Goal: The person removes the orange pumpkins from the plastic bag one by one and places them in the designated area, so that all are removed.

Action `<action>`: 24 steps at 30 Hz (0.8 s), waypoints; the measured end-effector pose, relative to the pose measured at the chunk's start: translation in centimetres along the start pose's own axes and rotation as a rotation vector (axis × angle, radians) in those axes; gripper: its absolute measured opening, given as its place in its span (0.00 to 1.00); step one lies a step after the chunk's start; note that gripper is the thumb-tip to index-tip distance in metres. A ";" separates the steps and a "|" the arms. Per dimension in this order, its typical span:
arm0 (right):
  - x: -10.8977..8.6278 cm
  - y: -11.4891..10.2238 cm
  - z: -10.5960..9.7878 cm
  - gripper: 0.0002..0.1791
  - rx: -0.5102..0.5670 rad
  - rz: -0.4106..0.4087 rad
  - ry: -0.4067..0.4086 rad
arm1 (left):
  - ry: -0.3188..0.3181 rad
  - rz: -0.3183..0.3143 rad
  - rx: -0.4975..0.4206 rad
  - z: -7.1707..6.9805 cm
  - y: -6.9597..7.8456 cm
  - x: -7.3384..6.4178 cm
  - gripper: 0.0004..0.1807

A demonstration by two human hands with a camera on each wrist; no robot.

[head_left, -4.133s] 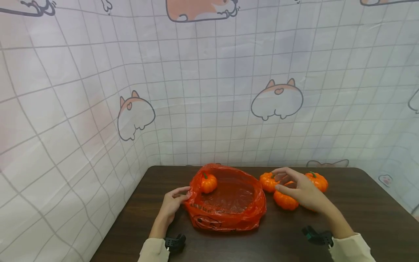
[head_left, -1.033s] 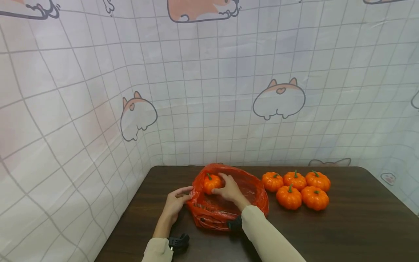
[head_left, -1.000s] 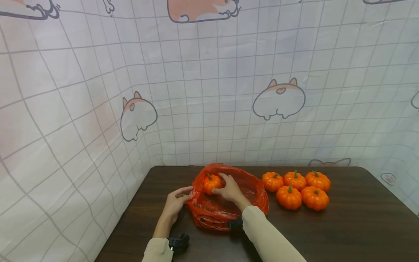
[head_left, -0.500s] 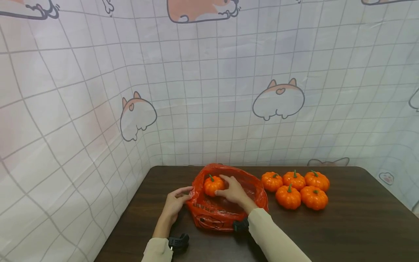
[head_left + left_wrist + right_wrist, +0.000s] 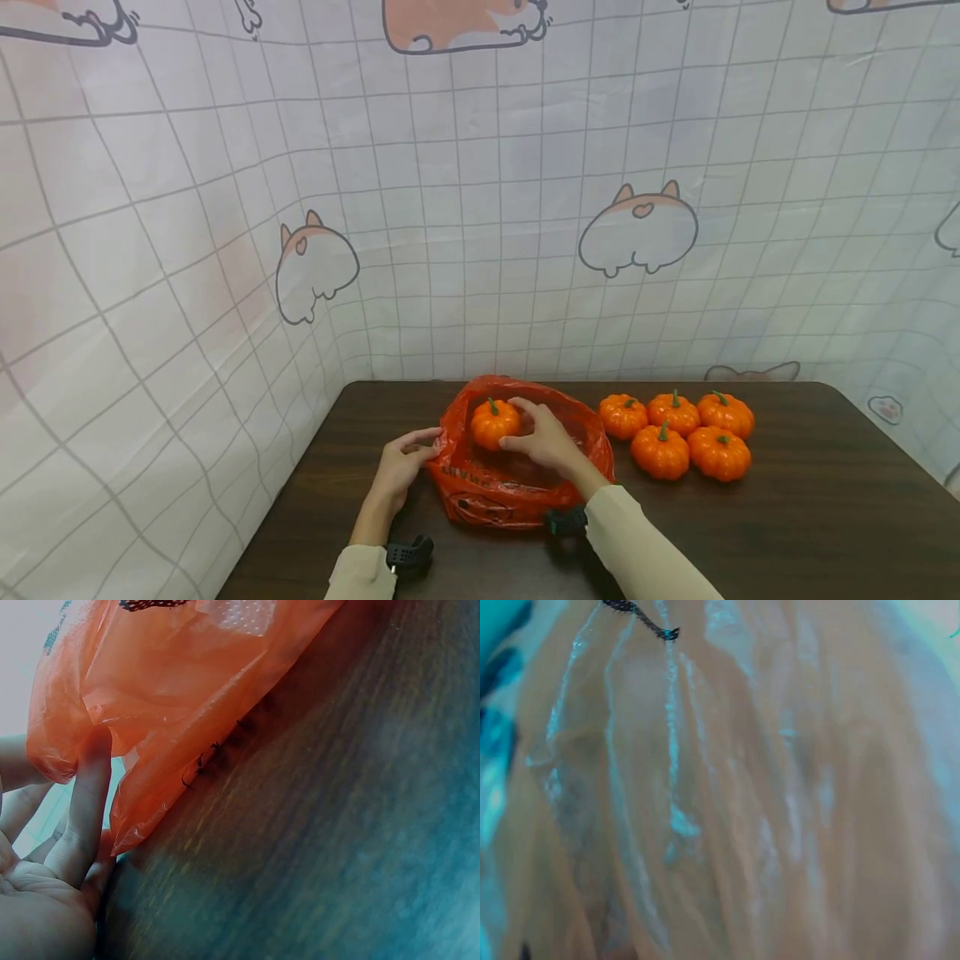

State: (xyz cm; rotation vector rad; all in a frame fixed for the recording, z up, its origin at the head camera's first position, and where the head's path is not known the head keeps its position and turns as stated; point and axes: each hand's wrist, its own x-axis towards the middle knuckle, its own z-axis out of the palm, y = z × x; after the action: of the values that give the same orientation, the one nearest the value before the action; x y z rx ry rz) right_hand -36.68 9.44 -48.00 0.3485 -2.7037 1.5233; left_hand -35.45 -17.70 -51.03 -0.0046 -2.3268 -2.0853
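A red plastic bag (image 5: 487,508) stands with its mouth wide on the dark table, printed on its front. My left hand (image 5: 399,468) pinches its left rim; in the left wrist view the fingers (image 5: 88,802) reach up against the bag's thin plastic (image 5: 172,690). Within the bag's mouth, my right hand (image 5: 546,437) holds a small orange pumpkin (image 5: 493,427) with a green stem, thumb and fingers around its right side. The right wrist view is filled with the creased plastic of the bag (image 5: 727,787), hiding the hand there.
Several more small pumpkins (image 5: 660,452) sit in a cluster just right of the bag on the dark wooden table (image 5: 810,500). A white grid-patterned cloth (image 5: 487,250) hangs behind the table and along its left side.
My right hand came from over the pumpkin cluster into the bag and took hold of the pumpkin there. Over the last second the pumpkin shifted slightly right. My left hand stays at the rim.
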 end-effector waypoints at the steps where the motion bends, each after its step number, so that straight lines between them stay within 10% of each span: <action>1: -0.1 0.0 -0.2 0.38 0.004 -0.001 0.000 | 0.001 0.001 0.005 0.0 0.0 0.0 0.19; 24: -3.4 0.5 -4.2 0.37 0.161 -0.035 -0.041 | 0.001 0.000 0.016 0.0 0.1 -0.1 0.19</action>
State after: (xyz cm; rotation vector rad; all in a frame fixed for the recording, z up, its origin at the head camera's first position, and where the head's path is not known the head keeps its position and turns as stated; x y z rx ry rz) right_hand -33.85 13.88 -46.61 0.4336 -2.5964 1.7471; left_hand -35.39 -17.65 -50.95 -0.0031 -2.3422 -2.0662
